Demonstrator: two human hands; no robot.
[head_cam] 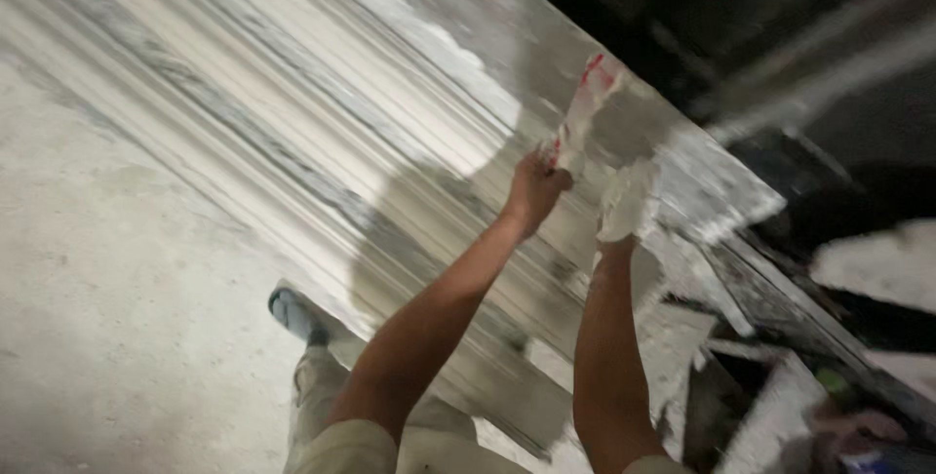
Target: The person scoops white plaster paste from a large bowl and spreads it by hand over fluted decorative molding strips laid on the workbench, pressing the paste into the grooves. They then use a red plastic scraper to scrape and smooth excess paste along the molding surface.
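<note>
Left hand grips a white-and-red plastic pouch against the large grey-veined stone slab. Right hand, paste-coated at 3 o'clock, presses the slab; grip indeterminate. Concrete floor at 8 o'clock.

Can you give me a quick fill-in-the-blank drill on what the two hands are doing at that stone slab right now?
1. The left hand grips a paste-smeared tool with ____ markings.
2. The right hand is coated in a ____ paste.
3. Both hands work near the slab's ____ edge, as the head view shows it.
4. A shoe shows on the ____ beside the slab.

Missing words: red; white; right; floor
</note>
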